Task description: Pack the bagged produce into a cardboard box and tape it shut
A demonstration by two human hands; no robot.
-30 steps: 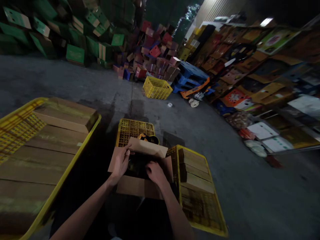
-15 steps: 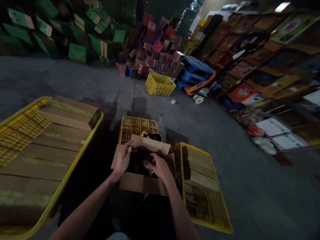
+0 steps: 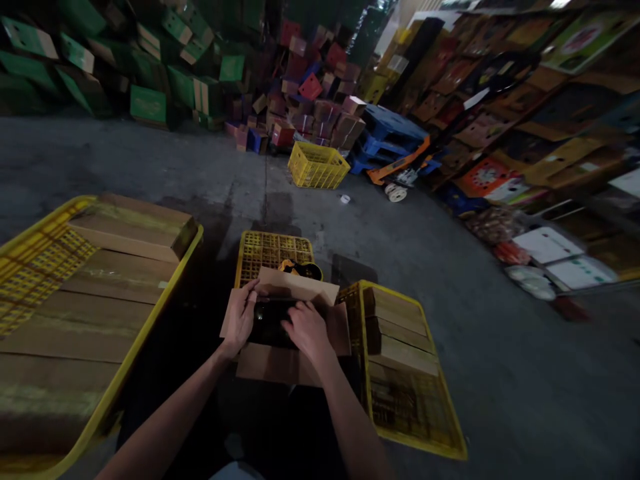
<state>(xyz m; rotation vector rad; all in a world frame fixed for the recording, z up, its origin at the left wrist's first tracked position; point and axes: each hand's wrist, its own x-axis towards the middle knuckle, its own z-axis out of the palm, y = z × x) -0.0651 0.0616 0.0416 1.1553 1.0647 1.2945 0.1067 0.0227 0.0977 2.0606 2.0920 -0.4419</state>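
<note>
A small open cardboard box [image 3: 273, 363] sits in front of me on an upturned yellow crate [image 3: 273, 250], its flaps spread out. My left hand [image 3: 241, 319] rests on the box's left flap, fingers curled over its inner edge. My right hand [image 3: 306, 328] lies over the dark inside of the box, fingers bent down onto dark contents I cannot make out. Behind the far flap [image 3: 300, 288] lies a yellow and black object [image 3: 300, 269] on the crate.
A large yellow crate [image 3: 65, 320] stacked with flat cardboard stands at the left, a smaller one [image 3: 400, 373] at the right. Farther off on the concrete floor are another yellow crate [image 3: 316, 167], blue pallets [image 3: 387, 143], and piles of green, red and brown boxes.
My right hand has slid from the box's near right side up and left over its dark middle. My left hand stays on the left flap. The camera has shifted slightly.
</note>
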